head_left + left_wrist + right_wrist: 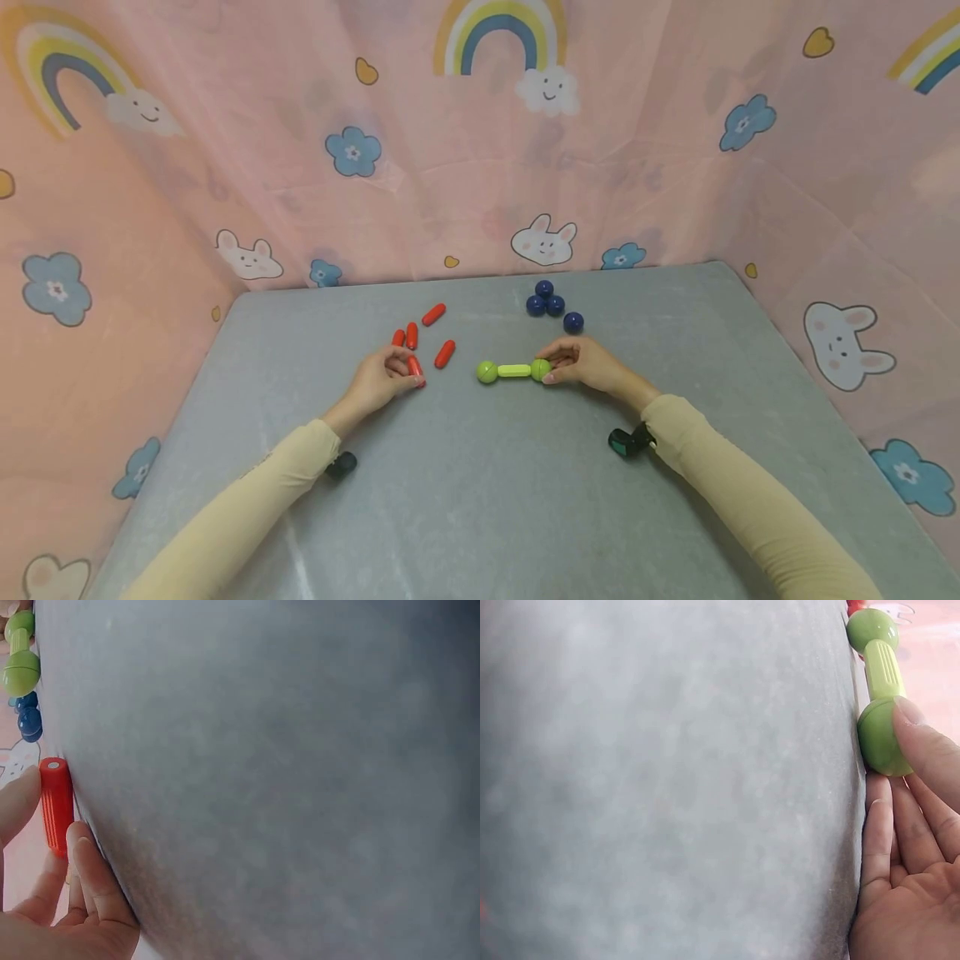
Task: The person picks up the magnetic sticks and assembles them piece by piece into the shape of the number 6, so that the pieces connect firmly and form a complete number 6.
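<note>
My left hand pinches a red magnetic rod between thumb and fingertips, low over the table. The rod's end with a small grey disc faces the camera in the left wrist view. On the other side, my right hand holds one end of a dumbbell-shaped piece, two green balls joined by a light green rod. In the right wrist view the thumb lies on the nearer green ball, with the other fingers beneath it. The far green ball points toward the left hand.
Several more red rods lie around and beyond the left hand. Several dark blue balls sit beyond the right hand, most of them clustered. The grey table ends at a pink printed curtain behind and at both sides.
</note>
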A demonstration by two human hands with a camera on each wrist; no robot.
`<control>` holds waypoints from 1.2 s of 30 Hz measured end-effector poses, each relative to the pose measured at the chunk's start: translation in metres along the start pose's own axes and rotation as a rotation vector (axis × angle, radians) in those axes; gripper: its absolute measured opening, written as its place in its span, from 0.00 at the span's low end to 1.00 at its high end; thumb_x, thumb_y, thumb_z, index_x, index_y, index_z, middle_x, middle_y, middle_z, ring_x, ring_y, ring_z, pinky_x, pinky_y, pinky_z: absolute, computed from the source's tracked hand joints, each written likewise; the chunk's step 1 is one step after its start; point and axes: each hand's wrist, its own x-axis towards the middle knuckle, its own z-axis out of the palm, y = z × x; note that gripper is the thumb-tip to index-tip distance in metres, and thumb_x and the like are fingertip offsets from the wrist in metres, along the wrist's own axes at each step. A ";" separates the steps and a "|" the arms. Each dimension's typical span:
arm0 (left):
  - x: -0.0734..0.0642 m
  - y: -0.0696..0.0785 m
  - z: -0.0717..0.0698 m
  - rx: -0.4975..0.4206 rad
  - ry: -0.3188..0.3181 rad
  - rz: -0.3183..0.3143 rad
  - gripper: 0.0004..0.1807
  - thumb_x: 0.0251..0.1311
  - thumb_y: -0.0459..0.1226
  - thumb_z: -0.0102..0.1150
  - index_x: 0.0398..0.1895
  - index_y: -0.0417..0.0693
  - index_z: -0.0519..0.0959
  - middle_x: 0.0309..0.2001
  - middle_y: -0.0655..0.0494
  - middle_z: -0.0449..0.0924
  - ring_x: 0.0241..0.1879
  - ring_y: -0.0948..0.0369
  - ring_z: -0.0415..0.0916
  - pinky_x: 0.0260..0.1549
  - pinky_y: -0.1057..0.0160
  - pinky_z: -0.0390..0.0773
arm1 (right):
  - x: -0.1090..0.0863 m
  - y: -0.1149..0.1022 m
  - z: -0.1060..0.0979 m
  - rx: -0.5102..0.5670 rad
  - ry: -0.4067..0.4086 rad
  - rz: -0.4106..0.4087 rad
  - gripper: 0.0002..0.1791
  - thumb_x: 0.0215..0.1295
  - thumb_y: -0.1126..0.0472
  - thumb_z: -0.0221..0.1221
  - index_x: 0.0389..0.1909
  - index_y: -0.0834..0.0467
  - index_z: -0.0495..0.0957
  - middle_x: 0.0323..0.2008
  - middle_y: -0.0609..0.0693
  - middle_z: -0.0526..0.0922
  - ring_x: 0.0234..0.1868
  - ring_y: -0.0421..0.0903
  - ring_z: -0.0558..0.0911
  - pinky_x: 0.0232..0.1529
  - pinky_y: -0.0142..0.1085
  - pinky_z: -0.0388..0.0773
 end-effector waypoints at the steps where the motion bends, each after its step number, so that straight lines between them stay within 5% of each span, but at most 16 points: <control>1: 0.000 0.000 0.000 -0.009 -0.005 0.006 0.24 0.55 0.35 0.72 0.54 0.40 0.76 0.38 0.45 0.80 0.34 0.60 0.75 0.32 0.67 0.74 | 0.000 0.000 0.000 0.001 0.000 0.002 0.24 0.53 0.61 0.73 0.52 0.59 0.82 0.48 0.56 0.85 0.44 0.38 0.83 0.47 0.27 0.79; 19: 0.002 0.004 0.001 -0.082 0.001 -0.008 0.17 0.57 0.33 0.68 0.49 0.41 0.77 0.41 0.41 0.83 0.32 0.60 0.77 0.29 0.66 0.77 | -0.002 -0.001 -0.001 -0.015 0.001 0.006 0.24 0.55 0.61 0.72 0.53 0.59 0.81 0.50 0.57 0.85 0.45 0.39 0.82 0.47 0.27 0.79; 36: 0.003 0.018 0.011 -0.135 -0.110 -0.038 0.20 0.57 0.36 0.69 0.53 0.41 0.79 0.43 0.45 0.84 0.34 0.64 0.81 0.33 0.68 0.81 | -0.001 -0.002 0.000 -0.015 -0.009 0.012 0.24 0.54 0.59 0.73 0.53 0.58 0.81 0.49 0.56 0.85 0.47 0.42 0.83 0.48 0.28 0.79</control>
